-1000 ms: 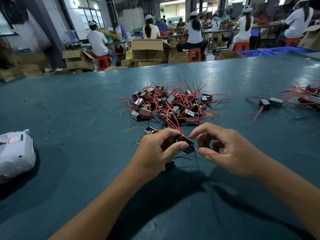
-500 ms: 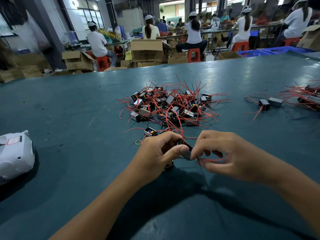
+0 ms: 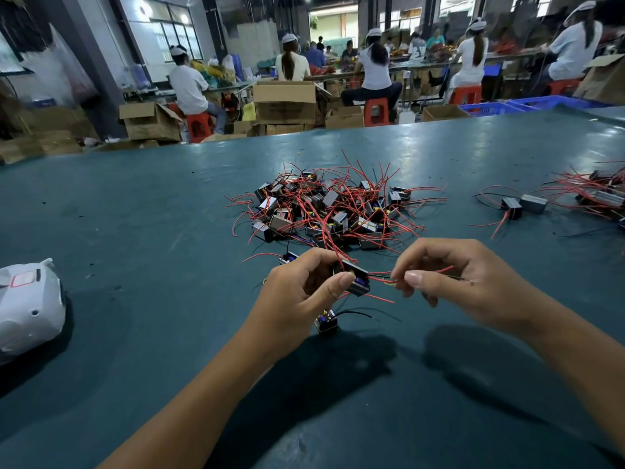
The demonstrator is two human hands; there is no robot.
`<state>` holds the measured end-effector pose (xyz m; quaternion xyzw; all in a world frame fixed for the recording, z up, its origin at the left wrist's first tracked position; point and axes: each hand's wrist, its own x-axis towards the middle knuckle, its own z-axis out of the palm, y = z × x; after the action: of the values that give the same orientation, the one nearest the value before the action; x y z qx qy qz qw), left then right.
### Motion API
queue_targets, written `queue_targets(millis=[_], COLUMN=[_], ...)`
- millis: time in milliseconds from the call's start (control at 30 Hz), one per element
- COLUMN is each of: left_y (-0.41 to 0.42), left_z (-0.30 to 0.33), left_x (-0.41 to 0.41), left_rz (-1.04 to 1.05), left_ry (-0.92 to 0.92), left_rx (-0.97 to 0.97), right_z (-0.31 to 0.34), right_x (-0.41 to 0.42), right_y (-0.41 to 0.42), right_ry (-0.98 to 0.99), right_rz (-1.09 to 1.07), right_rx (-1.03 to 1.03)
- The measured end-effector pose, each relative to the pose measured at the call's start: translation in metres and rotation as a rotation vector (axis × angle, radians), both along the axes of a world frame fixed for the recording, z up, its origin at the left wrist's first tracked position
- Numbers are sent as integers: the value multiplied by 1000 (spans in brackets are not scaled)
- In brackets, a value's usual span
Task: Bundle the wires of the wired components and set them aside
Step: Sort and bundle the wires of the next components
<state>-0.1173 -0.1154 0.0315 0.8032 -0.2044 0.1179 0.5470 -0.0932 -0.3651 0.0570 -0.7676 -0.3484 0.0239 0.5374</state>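
My left hand grips a small black boxy component just above the green table. Its red and black wires run to the right, and my right hand pinches them between thumb and fingers. A second small component with a black wire lies on the table under my left hand. A big pile of like components with tangled red wires sits just beyond my hands.
A smaller group of components with red wires lies at the right, reaching the table's right edge. A white plastic shell rests at the left edge. Beyond the table's far edge are cardboard boxes and several seated workers.
My right hand has moved to the right, away from the component, drawing the wires out straight. My left hand keeps its hold on the component in nearly the same spot.
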Motion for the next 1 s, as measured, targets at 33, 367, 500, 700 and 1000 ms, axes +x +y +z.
queue_targets(millis=[33, 367, 500, 700, 1000], left_y=[0, 9, 2, -5, -10], left_z=[1, 2, 0, -5, -10], left_x=[0, 1, 0, 0, 2], left_rz=[-12, 7, -139, -276, -224], left_ry=[9, 12, 63, 142, 239], left_rx=[-28, -29, -4, -130, -143], right_z=[0, 16, 23, 1, -8], right_x=[1, -8, -17, -20, -21], right_y=[-2, -10, 1, 25, 28], right_ry=[17, -46, -392, -942, -825], right_rz=[19, 281, 68, -78, -110], right_rx=[-16, -344, -277, -598, -487])
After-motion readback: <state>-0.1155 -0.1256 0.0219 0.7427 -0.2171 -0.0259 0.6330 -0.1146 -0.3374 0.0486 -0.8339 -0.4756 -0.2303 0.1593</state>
